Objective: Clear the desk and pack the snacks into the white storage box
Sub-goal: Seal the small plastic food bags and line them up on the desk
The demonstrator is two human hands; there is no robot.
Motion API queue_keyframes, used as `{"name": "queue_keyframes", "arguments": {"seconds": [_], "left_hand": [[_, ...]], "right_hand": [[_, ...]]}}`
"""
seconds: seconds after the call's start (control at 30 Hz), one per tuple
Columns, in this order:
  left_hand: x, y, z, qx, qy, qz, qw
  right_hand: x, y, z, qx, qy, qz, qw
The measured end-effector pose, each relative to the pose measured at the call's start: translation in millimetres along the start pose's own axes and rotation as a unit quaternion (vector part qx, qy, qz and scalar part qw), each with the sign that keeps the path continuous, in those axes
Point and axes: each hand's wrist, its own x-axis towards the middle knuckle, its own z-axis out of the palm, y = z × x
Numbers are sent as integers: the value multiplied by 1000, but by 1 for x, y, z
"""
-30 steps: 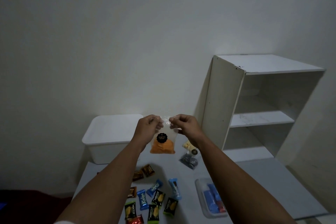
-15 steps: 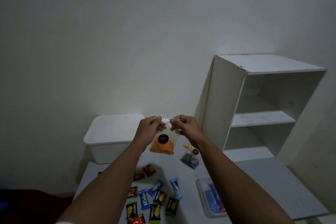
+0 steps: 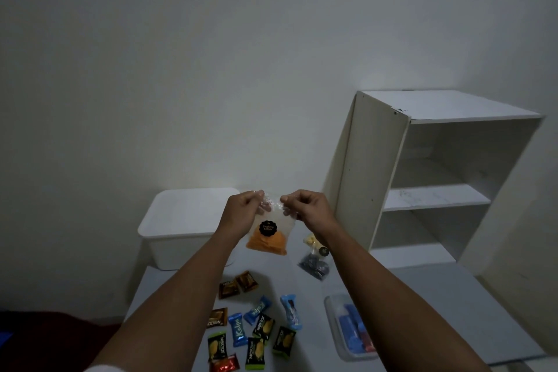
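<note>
A clear bag of orange chips with a round black label hangs in the air above the desk. My left hand and my right hand each pinch one top corner of it. Behind my left hand stands the white storage box, with its lid on. Several small wrapped snacks in brown, blue, green and red lie scattered on the grey desk below my arms. Two more clear bags, one with dark pieces and one with pale pieces, lie right of the chips.
A white open shelf unit stands at the back right of the desk. A clear plastic container holding blue and red packets sits at the front right. A dark red surface lies beyond the desk's left edge.
Both hands have kept their grip on the chip bag's top and pulled slightly apart. The bag stays at about the same height in front of the box.
</note>
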Motion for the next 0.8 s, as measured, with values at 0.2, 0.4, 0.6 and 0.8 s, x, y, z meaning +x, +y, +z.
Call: {"name": "queue_keyframes", "arguments": {"seconds": [0.2, 0.4, 0.6, 0.8], "left_hand": [[-10, 1, 12, 26, 126, -25, 991], [-15, 5, 22, -146, 18, -124, 981], [-20, 4, 18, -83, -20, -100, 991], [-17, 14, 8, -42, -88, -40, 994]], "right_hand": [[-6, 9, 8, -48, 37, -47, 997], [-16, 14, 21, -48, -6, -103, 993], [-18, 9, 21, -44, -3, -60, 997], [-9, 1, 9, -34, -37, 36, 998]]}}
